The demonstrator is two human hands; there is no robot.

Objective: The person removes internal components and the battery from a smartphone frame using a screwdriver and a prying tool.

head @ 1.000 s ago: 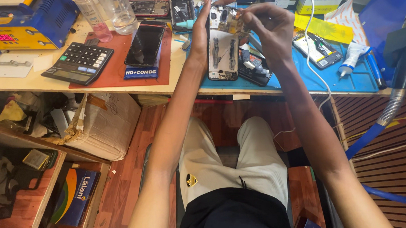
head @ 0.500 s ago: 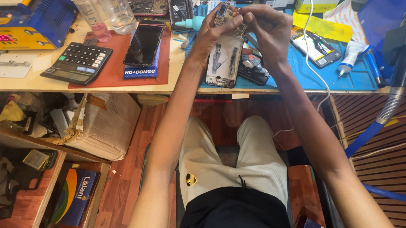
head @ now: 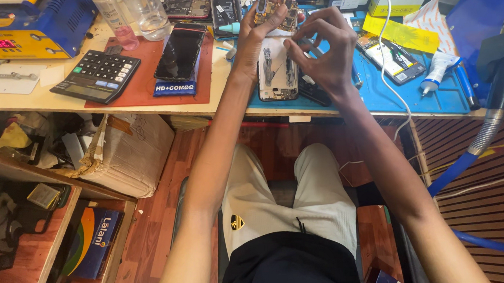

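Bright, even light falls on the worktop (head: 39, 99), with soft glare on the black phone screen (head: 179, 50). Below the worktop it dims into shadow. Edges bow outward; focus holds sharp.

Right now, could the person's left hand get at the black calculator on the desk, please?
Probably yes: the calculator lies uncovered, apart to the left hand's side, but that hand is holding up the opened phone.

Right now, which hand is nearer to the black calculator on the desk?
Left. The left hand holds the opened phone over the blue mat, on the side toward the calculator. The right hand works on the phone's far side, farther off.
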